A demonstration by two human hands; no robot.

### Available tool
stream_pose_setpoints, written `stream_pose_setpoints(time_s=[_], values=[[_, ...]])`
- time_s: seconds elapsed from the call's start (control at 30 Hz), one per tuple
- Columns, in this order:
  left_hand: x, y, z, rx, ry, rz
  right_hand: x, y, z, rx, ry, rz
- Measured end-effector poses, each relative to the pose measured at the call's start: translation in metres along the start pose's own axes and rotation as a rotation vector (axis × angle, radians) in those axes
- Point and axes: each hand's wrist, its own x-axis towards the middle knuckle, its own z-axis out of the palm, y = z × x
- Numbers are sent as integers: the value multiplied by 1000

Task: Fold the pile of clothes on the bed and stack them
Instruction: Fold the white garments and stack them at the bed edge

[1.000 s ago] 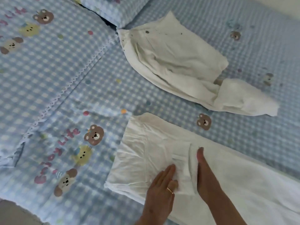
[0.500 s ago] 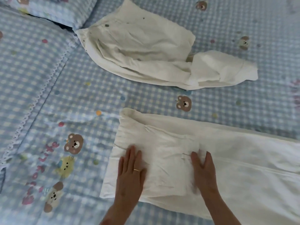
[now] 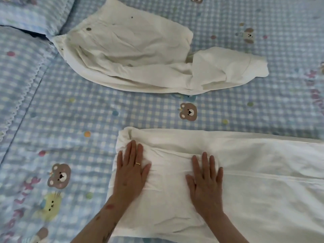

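White garments: two. One flat garment (image 3: 245, 172) lies at the bed's near edge; one rumpled garment (image 3: 140, 55) lies toward the far edge. Hands: two, the left hand (image 3: 130, 174) and the right hand (image 3: 206, 185), both on the flat garment. Ring (image 3: 137, 163): one, on the left hand. Pillow (image 3: 33, 13): one, at the far left corner. Bed (image 3: 87, 111): one, with a checked blue cover. Clear brown bear prints: two; others are blurred or cut off.
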Motion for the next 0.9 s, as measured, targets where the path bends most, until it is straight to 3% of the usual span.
stream_pose_setpoints(time_s=[0.13, 0.23, 0.37, 0.5, 0.6, 0.8, 0.9], values=[[5, 0, 8, 49, -32, 2, 9, 2, 14, 19, -26, -4], [-8, 32, -15, -50, 8, -4, 0, 9, -5, 132, 9, -16], [-37, 129, -23, -122, -53, 394, -45, 77, -24, 119, -57, 50], [2, 232, -18, -61, -75, 515, -83, 204, -53, -19, -100, 286], [50, 311, -4, 58, -186, 595, -97, 273, -80, -21, -109, 496], [126, 465, 9, 179, -154, 797, -114, 320, -86, 31, 84, 427], [146, 518, 10, 168, -214, 831, -123, 324, -87, 239, 111, 483]])
